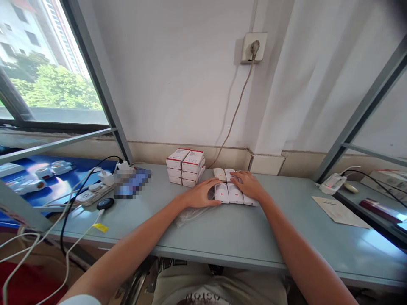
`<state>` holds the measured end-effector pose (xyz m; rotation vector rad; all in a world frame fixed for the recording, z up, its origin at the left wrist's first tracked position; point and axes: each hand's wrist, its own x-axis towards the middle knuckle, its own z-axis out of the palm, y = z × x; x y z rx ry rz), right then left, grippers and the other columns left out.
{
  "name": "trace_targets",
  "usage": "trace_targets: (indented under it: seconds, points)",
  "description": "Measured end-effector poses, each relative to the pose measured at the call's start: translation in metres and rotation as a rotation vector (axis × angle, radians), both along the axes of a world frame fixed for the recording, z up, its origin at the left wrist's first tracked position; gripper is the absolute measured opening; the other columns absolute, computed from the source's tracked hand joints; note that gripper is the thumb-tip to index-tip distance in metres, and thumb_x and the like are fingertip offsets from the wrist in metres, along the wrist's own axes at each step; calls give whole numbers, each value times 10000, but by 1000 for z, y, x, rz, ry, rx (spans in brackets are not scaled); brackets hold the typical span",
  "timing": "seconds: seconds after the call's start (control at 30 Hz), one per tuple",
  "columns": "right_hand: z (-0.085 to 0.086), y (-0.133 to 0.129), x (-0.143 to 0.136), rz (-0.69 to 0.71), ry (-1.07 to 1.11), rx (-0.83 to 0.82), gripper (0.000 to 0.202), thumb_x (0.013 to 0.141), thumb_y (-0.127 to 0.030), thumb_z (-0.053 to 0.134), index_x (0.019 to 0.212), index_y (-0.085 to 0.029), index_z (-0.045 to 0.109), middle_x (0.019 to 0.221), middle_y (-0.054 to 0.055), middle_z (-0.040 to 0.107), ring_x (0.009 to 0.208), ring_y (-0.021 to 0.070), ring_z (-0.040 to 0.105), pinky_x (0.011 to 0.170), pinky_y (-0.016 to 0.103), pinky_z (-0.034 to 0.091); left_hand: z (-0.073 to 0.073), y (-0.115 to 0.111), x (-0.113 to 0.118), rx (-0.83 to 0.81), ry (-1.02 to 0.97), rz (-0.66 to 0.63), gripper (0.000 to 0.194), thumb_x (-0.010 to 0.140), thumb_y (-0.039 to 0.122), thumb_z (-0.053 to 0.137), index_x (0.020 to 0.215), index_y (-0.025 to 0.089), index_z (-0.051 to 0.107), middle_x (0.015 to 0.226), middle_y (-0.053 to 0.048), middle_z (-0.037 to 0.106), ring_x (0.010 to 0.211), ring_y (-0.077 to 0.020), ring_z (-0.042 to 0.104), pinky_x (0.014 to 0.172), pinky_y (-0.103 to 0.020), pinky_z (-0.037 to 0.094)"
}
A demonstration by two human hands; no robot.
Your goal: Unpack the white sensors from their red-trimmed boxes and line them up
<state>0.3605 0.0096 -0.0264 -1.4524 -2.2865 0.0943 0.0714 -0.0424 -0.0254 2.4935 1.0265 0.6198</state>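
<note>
Several small white devices with red marks lie side by side in rows on the grey-green table. At their left edge is my left hand, thumb and fingers spread apart around the nearest device. My right hand rests over the right part of the group, its fingers reaching across the tops and hiding some devices. A crumpled clear plastic bag lies under and in front of my left hand. Behind that hand stand stacked white and red boxes.
On the left are a power strip, a round black device, cables and a blurred phone-like object. A paper sheet and a white adapter lie to the right. Metal posts flank the table, and a cord hangs from the wall socket.
</note>
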Motion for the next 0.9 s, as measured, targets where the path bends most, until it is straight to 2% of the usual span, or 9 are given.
trace_targets:
  seconds: [0.3, 0.43, 0.6, 0.9]
  points:
    - [-1, 2, -1, -28, 4, -16, 518, 1105, -547, 407, 1493, -327, 672, 1558, 74, 641, 1466, 370, 515, 1197, 607, 426, -7, 15, -1, -6, 28, -16, 1024, 857, 780, 752, 1697, 327, 383, 1828, -75, 201, 1660, -362, 303, 1347, -528, 328]
    - [-2, 2, 0, -3, 24, -19, 530, 1114, -529, 389, 1492, -298, 681, 1551, 74, 650, 1472, 354, 511, 1226, 588, 402, -8, 18, -1, -29, 30, -10, 1046, 842, 792, 759, 1697, 323, 384, 1833, -82, 181, 1654, -377, 313, 1332, -531, 351]
    - [-2, 3, 0, 0, 27, -20, 528, 1117, -525, 371, 1485, -313, 686, 1545, 55, 656, 1471, 357, 508, 1223, 588, 404, -7, 17, -1, -44, 9, -21, 1047, 835, 788, 769, 1696, 340, 376, 1834, -86, 179, 1648, -376, 327, 1331, -535, 345]
    - [1, 1, -3, -13, 37, -13, 529, 1119, -490, 357, 1451, -282, 712, 1421, 107, 709, 1366, 359, 576, 1161, 551, 453, -4, 14, 1, -52, 17, -4, 1025, 833, 773, 784, 1672, 316, 409, 1831, -96, 186, 1647, -378, 327, 1330, -519, 352]
